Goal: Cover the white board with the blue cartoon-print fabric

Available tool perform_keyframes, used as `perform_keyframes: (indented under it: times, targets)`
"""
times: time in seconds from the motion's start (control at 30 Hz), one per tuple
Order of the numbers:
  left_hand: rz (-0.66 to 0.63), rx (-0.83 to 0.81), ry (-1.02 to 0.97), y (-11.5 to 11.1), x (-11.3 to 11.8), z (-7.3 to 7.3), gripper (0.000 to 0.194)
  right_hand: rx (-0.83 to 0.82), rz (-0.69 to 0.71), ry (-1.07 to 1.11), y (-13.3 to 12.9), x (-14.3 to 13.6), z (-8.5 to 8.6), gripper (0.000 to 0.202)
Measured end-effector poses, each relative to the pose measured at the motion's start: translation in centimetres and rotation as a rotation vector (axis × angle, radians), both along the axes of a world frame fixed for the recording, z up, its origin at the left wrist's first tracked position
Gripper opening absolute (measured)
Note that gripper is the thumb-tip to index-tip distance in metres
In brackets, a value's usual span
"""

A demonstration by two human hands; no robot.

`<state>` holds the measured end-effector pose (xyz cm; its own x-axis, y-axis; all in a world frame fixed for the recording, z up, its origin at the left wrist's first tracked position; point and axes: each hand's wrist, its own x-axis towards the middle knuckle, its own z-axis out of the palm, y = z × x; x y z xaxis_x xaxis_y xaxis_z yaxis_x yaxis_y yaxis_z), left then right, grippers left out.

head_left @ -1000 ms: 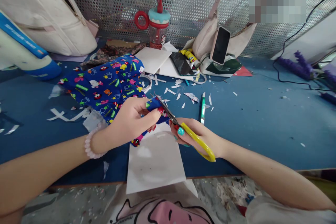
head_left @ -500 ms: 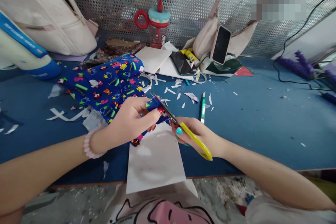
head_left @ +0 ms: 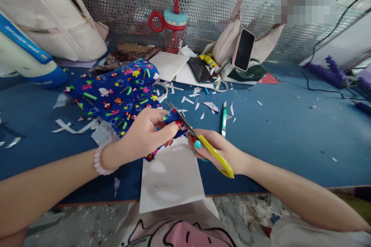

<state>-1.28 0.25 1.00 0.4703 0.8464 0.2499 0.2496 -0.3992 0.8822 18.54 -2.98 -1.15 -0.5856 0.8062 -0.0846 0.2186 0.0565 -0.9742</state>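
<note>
In the middle of the head view, my left hand (head_left: 150, 129) pinches a small piece of blue printed fabric (head_left: 172, 117) between thumb and fingers. My right hand (head_left: 214, 148) grips yellow-handled scissors (head_left: 216, 155), whose blades lie at the fabric's edge, close to my left thumb. Part of the fabric is hidden behind my left fingers. Below both hands a white sheet (head_left: 172, 179) hangs over the table's front edge. A larger blue cartoon-print cloth (head_left: 116, 92) lies behind my left hand.
Paper scraps (head_left: 213, 107) and a green utility knife (head_left: 223, 119) lie beyond my right hand. Farther back are a cup with a straw (head_left: 175, 27), a dark phone (head_left: 199, 70), a propped phone (head_left: 244, 50) and a glue stick (head_left: 211, 63). A pale bag (head_left: 69, 19) stands back left.
My left hand and the fabric have shifted very slightly to the right against the scissor blades. The right hand is almost unmoved.
</note>
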Motion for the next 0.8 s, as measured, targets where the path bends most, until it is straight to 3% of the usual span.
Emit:
perform_keyframes:
  times: [0.3, 0.53, 0.8]
  targets:
    - [-0.030, -0.052, 0.009, 0.11, -0.12, -0.02, 0.028, -0.006, -0.002, 0.028, 0.03, 0.06, -0.67, 0.054]
    - [-0.017, -0.073, -0.037, -0.11, 0.08, -0.02, 0.032, 0.024, -0.007, -0.014, -0.09, 0.09, -0.25, 0.055]
    - [0.012, -0.006, -0.012, -0.07, 0.02, -0.02, 0.033, 0.016, 0.014, -0.022, -0.10, 0.17, -0.43, 0.058]
